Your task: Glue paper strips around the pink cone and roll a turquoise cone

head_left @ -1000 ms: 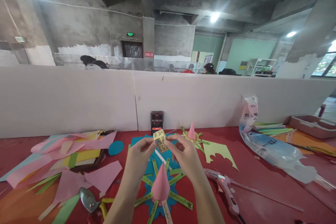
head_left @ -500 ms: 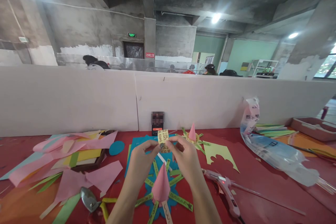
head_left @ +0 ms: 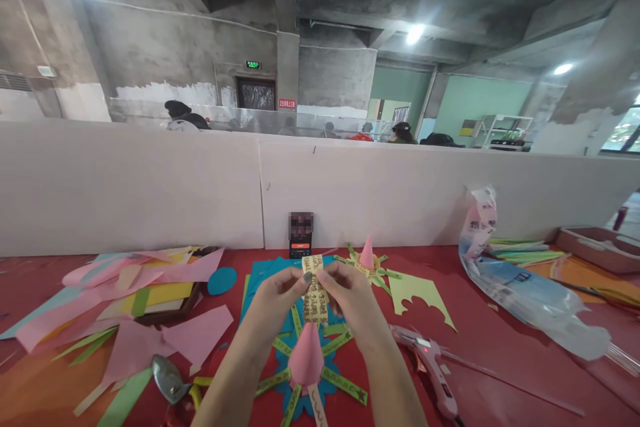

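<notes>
A pale yellow paper strip covered with dark handwriting is pinched between my two hands. My left hand has its closed fingertips on the strip's left edge, and my right hand grips its right side. Just below the strip stands a pink paper cone on a blue scalloped paper base. Written-on green strips radiate from the cone, and one pale strip points toward me. The underside of the yellow strip is hidden.
A pink glue gun lies right of my arm. Farther back is a smaller cone piece beside cut yellow-green paper. Coloured paper scraps and pliers are at left. A phone leans against the white partition.
The yellow strip has turned and unfolded downward, so a longer written face shows below my fingers. My hands have stayed in nearly the same place.
</notes>
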Demonstrator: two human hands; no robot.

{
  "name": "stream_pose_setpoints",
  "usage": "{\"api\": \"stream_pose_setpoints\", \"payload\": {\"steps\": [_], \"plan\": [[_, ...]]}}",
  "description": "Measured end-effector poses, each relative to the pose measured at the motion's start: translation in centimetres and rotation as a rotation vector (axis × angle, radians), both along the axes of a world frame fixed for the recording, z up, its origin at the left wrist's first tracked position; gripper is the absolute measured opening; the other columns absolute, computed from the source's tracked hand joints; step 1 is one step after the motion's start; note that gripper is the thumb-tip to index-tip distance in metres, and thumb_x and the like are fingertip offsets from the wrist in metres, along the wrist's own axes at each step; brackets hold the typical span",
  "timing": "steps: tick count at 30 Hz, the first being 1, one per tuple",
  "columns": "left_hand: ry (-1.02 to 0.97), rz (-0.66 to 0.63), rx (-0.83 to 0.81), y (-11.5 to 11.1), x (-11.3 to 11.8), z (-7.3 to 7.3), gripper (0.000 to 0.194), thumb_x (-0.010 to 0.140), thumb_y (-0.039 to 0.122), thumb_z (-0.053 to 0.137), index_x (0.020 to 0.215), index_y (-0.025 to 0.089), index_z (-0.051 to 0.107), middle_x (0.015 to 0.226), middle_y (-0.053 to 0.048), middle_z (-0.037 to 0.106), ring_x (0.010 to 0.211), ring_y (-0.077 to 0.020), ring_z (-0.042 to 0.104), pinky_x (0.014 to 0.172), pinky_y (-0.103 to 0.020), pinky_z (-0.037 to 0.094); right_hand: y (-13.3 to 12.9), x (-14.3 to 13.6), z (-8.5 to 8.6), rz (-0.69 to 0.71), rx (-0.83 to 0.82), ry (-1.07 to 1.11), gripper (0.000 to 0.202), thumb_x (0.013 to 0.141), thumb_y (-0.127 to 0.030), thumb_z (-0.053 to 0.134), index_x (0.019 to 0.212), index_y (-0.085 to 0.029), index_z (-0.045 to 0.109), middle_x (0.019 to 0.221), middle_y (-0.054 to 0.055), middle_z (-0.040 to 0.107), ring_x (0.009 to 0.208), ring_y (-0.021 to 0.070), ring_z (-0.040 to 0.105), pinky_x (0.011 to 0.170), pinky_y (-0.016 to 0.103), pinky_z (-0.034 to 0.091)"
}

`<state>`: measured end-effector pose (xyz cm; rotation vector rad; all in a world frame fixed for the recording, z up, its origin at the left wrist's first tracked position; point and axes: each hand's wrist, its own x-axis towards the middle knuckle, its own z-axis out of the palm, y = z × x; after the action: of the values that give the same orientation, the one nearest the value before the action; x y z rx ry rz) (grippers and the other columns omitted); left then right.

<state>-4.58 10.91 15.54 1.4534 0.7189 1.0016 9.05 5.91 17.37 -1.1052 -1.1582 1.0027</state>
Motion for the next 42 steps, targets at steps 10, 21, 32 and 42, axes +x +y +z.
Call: {"api": "stream_pose_setpoints", "payload": {"steps": [10, 21, 32, 42], "plan": [[-0.242, -0.179, -0.224, -0.9, 0.0, 0.7, 0.024, 0.073, 0.036, 0.064, 0.069, 0.016, 0.051, 0.066, 0.003, 0.052, 0.062, -0.0077, 0.049, 0.063, -0.020, 0.039, 0.3, -0.6, -0.9, 0.257, -0.074, 0.455, 0.032, 0.069, -0.040, 0.068, 0.064, -0.016, 0.047, 0.054, -0.006, 0.044, 0.046, 0.0030, 0.037, 0.045, 0.017, 0.029], [-0.191, -0.123, -0.107, -1.0, 0.2, 0.7, 0.025, 0.074, 0.039, 0.060, 0.072, 0.015, 0.052, 0.069, 0.000, 0.054, 0.065, -0.0102, 0.049, 0.063, -0.022, 0.041, 1.3, 0.0, -1.5, 0.191, -0.037, 0.313, 0.035, 0.068, -0.046, 0.066, 0.063, -0.017, 0.048, 0.041, -0.011, 0.034, 0.033, 0.0009, 0.021, 0.036, 0.019, 0.012], [-0.208, 0.369, 0.009, 1.0, -0.6, 0.2, 0.030, 0.070, 0.045, 0.058, 0.068, 0.015, 0.058, 0.069, -0.004, 0.061, 0.071, -0.0161, 0.058, 0.073, -0.028, 0.046, -1.3, 1.1, 0.8, -0.249, 0.032, -0.286, 0.032, 0.076, -0.049, 0.055, 0.068, -0.017, 0.056, 0.045, -0.006, 0.039, 0.043, 0.0075, 0.038, 0.044, 0.021, 0.031], [-0.259, 0.401, 0.012, 0.5, -0.9, 0.3, 0.026, 0.073, 0.042, 0.058, 0.071, 0.016, 0.056, 0.073, -0.003, 0.060, 0.077, -0.0162, 0.058, 0.075, -0.026, 0.046, -4.0, 0.1, 1.9, -0.328, 0.182, -0.593, 0.021, 0.079, -0.038, 0.054, 0.065, -0.023, 0.056, 0.062, 0.001, 0.054, 0.053, 0.0121, 0.045, 0.050, 0.024, 0.033]]}}
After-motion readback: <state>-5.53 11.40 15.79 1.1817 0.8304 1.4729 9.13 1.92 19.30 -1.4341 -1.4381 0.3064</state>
